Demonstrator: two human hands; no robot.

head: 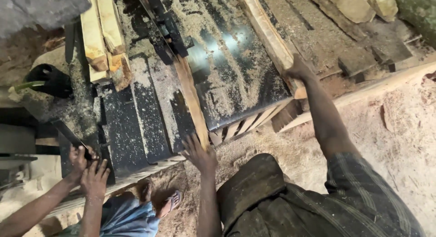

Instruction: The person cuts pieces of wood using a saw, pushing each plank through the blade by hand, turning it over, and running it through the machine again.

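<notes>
Left hand, fingers spread, presses the narrow wooden strip, mostly beyond the fingertips on the sawdust-covered saw table. Right hand grips a thicker plank; its finger positions can't be told.

1. The left hand touches the near end of a long thin wooden strip.
2. The right hand grips a thick pale wooden plank, far right.
3. Both lie on a black dusty machine table.

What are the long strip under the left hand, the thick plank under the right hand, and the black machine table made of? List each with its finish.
Long strip, touched by the left hand: pale raw wood, rough-sawn, unfinished.
Thick plank, gripped at its end by the right hand: raw wood, lighter cut face, visible grain.
Machine table: probably metal, dark and smooth; it reflects light through the sawdust.
</notes>
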